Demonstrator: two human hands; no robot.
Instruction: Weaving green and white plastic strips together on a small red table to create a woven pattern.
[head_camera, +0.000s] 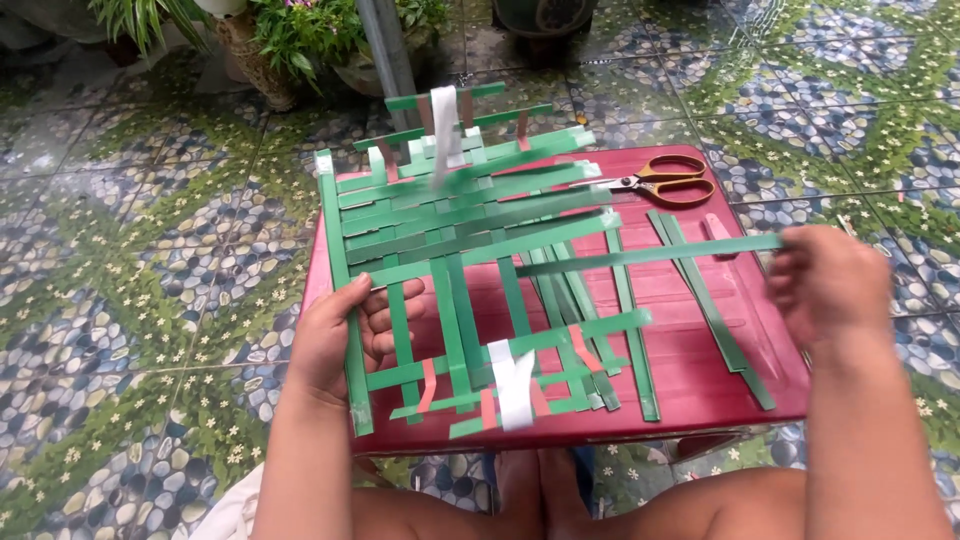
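Two hands (345, 335) (830, 285) weave green strips (470, 225) over red tray (700, 390).

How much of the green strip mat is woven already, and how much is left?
The top part of the woven mat looks done: many green crosswise strips sit close together there. Now the right hand pulls one long green strip across, while the left hand holds the mat's left edge. Below that, the upright strips are mostly open. Loose strips and scissors wait on the red table.
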